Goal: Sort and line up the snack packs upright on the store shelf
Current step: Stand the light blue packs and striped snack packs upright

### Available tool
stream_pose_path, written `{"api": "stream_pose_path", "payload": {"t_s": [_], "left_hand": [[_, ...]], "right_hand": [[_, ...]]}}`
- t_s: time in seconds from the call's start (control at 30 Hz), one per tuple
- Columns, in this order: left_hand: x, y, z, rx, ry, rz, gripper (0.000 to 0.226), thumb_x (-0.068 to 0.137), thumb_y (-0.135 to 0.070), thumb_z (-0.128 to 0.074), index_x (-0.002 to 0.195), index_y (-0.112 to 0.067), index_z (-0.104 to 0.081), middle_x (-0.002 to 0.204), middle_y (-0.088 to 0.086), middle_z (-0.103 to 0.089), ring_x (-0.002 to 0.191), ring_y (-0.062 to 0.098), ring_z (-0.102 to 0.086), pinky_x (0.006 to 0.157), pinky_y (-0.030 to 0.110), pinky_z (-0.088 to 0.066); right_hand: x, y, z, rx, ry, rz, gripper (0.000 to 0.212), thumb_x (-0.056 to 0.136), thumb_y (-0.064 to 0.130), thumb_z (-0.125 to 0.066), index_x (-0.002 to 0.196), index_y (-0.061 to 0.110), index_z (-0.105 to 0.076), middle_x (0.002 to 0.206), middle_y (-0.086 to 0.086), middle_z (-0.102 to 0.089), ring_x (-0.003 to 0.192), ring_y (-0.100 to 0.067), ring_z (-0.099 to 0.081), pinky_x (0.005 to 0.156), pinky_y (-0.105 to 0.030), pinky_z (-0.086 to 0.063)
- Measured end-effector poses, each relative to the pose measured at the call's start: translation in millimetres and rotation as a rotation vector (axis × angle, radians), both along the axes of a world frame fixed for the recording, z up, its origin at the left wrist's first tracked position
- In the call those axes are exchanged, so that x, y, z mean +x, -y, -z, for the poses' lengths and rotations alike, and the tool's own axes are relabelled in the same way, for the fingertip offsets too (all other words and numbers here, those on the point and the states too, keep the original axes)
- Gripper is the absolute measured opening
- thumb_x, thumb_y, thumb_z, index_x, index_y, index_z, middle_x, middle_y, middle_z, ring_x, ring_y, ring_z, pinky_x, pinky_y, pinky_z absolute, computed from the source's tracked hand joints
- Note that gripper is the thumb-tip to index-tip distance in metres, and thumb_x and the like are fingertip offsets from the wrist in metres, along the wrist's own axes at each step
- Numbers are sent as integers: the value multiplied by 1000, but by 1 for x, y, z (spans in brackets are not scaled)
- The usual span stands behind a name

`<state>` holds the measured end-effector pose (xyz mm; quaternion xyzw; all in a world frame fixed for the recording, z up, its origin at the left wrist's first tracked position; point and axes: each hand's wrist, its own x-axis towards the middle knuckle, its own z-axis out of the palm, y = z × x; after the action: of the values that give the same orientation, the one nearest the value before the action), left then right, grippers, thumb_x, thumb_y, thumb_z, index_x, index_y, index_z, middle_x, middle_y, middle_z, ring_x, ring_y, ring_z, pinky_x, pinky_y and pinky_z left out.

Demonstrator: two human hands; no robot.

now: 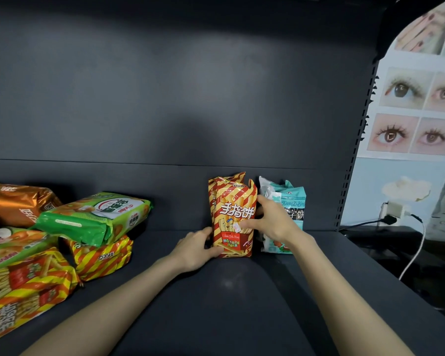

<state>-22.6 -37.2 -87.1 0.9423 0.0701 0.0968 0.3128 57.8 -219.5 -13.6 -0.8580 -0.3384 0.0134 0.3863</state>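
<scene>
A red and yellow striped pack [233,214] stands upright on the dark shelf [216,304]. It is near the back edge, a bit right of the middle. Both hands hold it.

The left hand [198,246] is at the pack's bottom left corner. Its fingers curl around the left side, and the thumb lies along the bottom front edge. The right hand [270,222] grips the pack's right side, about halfway up. Its thumb lies across the front, and its fingers go around behind the right edge. So the pack sits between the two hands, with its front facing out. Another striped top peeks up just behind it. I cannot tell if that is a second pack.

A blue-green pack [293,201] stands upright just beside the striped pack, on its right. The right hand and wrist cover part of its front.

A pile of packs lies flat at the left edge of the shelf, well apart from the hands. A green pack [95,217] is on top. It rests on a small striped pack [103,258] and leans near a shiny brown pack [16,201] at the back. A big striped pack [23,291] lies at the front left corner.

Past the shelf's right edge, a poster of eyes [416,111] hangs on the wall. A white cable [414,253] hangs down below it.
</scene>
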Motion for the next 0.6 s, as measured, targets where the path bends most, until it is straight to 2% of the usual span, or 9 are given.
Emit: {"api": "stream_pose_path", "payload": {"t_s": [0.07, 0.2, 0.27, 0.37, 0.5, 0.6], "left_hand": [[-5, 2, -7, 63, 5, -26, 49, 89, -47, -57, 129, -22, -51, 128, -2, -60, 117, 15, -55, 100, 42, -46], [-18, 9, -28, 235, 31, -93, 41, 93, -42, -53, 126, -18, -55, 122, 0, -63, 109, 17, -60, 93, 38, -51], [-26, 12, -39, 299, 40, -109, 38, 94, -40, -52, 124, -17, -56, 120, 2, -64, 107, 18, -60, 92, 39, -51], [-38, 15, -53, 345, 61, -123, 33, 94, -38, -52, 119, -17, -58, 114, 3, -65, 104, 20, -61, 90, 39, -51], [-55, 18, -67, 374, 94, -149, 32, 92, -38, -54, 118, -18, -58, 114, 3, -65, 104, 20, -60, 91, 40, -50], [-65, 20, -76, 362, 140, -164, 34, 91, -37, -56, 119, -17, -58, 115, 3, -65, 105, 20, -60, 92, 40, -50]], "right_hand": [[-3, 2, -5, -35, 59, 19, 51, 81, 21, -73, 125, 11, -49, 122, -5, -62, 111, -23, -59, 84, -26, -48], [-11, 10, -15, -104, 148, 48, 55, 85, 22, -69, 133, 11, -44, 126, -8, -60, 113, -25, -57, 92, -38, -50], [-16, 16, -22, -128, 180, 63, 62, 86, 22, -68, 139, 11, -38, 133, -9, -55, 118, -26, -54, 92, -37, -49], [-25, 24, -32, -158, 238, 76, 64, 88, 24, -66, 142, 13, -34, 135, -10, -51, 116, -26, -55, 84, -32, -48], [-38, 29, -43, -177, 328, 73, 62, 88, 25, -65, 141, 13, -36, 137, -10, -49, 117, -26, -53, 91, -36, -46], [-46, 31, -49, -161, 347, 46, 57, 88, 25, -65, 137, 13, -40, 135, -10, -49, 111, -25, -57, 91, -36, -46]]}}
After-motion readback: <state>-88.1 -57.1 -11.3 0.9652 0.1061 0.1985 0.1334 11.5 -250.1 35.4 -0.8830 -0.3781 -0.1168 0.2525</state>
